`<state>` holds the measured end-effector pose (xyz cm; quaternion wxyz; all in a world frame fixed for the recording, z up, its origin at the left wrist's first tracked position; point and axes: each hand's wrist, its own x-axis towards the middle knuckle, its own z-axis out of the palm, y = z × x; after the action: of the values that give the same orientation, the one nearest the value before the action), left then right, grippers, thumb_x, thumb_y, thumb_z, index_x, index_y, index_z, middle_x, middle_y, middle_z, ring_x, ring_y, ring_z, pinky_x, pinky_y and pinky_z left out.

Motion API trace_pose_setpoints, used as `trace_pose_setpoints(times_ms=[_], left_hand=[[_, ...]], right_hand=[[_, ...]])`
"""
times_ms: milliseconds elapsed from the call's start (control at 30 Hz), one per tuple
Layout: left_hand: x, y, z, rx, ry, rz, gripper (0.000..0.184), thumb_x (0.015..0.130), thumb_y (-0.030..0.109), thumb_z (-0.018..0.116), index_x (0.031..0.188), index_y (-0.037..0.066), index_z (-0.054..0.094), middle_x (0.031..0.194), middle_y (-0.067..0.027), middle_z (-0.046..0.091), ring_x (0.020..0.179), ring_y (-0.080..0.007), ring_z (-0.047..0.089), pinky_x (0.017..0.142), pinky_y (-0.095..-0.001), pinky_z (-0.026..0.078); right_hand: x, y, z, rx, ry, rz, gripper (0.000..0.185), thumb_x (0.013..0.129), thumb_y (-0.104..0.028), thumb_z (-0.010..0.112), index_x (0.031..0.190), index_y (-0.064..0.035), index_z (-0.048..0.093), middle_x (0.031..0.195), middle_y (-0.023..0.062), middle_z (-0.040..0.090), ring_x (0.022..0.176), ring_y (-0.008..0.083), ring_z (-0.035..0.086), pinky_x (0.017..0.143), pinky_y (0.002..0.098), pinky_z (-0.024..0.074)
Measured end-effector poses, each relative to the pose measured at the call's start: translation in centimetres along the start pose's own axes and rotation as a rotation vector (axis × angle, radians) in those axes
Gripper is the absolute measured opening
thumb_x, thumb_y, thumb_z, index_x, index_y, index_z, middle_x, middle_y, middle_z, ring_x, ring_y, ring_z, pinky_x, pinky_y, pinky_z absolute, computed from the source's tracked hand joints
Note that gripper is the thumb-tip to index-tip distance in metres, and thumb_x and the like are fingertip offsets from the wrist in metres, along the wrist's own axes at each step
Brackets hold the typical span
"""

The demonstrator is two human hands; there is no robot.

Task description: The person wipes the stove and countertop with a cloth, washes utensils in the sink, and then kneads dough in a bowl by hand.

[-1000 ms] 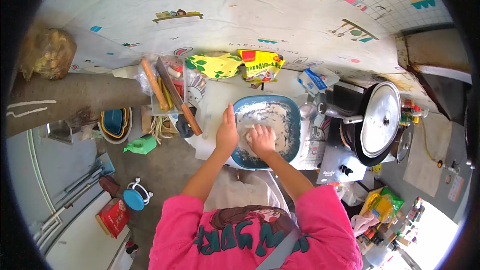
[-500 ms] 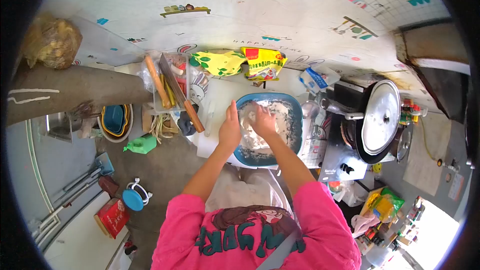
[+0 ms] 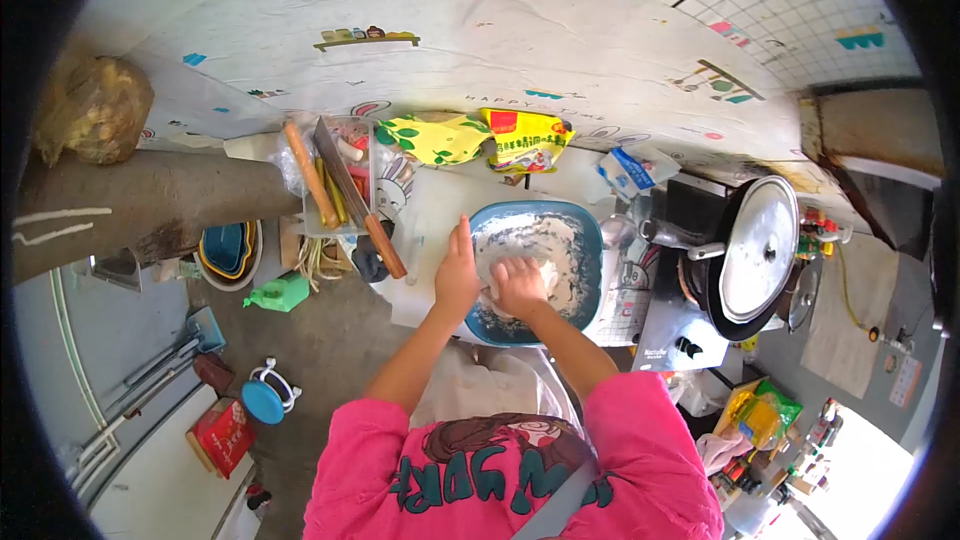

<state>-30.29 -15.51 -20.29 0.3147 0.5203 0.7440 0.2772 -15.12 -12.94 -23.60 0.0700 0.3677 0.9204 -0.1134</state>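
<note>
A blue basin (image 3: 592,275) stands on the white counter, its inside dusted with white flour (image 3: 565,240). My right hand (image 3: 520,285) is down in the basin, its fingers bent over a pale lump of dough (image 3: 549,275) and pressing on it. Most of the lump is hidden under that hand. Against the basin's left rim rests my left hand (image 3: 457,272), its fingers stretched upward along the outer edge.
Left of the basin, a knife (image 3: 345,175) and a rolling pin (image 3: 310,172) lie across a plastic box. Behind it are yellow packets (image 3: 525,143). On the right, a lidded wok (image 3: 760,250) sits on a stove (image 3: 675,325). A blue stool (image 3: 263,401) stands on the floor.
My right hand lifted and shifted up and left in the basin, then came back down onto the dough. My left hand stayed at the left rim. The view has tilted slightly.
</note>
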Motion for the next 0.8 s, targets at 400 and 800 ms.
trace_pose_setpoints(times_ms=[400,800], left_hand=[[0.3,0.0,0.3,0.003,0.018,0.012,0.072,0.078,-0.004,0.047,0.143,0.003,0.017,0.138,-0.0213,0.035,0.101,-0.0411,0.055,0.076,-0.0425,0.048],[-0.1,0.9,-0.8,0.092,-0.11,-0.064,0.084,0.074,-0.007,0.05,0.145,0.005,0.008,0.142,-0.0186,0.031,0.093,-0.04,0.059,0.071,-0.0426,0.051]], right_hand=[[5.1,1.1,1.3,0.062,0.135,0.089,0.027,0.074,-0.041,0.063,0.086,-0.0168,0.062,0.093,0.0012,0.06,0.097,0.0205,0.054,0.084,0.0396,0.0413],[0.1,2.8,-4.8,0.321,-0.045,-0.076,0.031,0.087,-0.041,0.053,0.086,-0.0125,0.066,0.102,0.0046,0.06,0.106,0.0261,0.053,0.094,0.0468,0.0384]])
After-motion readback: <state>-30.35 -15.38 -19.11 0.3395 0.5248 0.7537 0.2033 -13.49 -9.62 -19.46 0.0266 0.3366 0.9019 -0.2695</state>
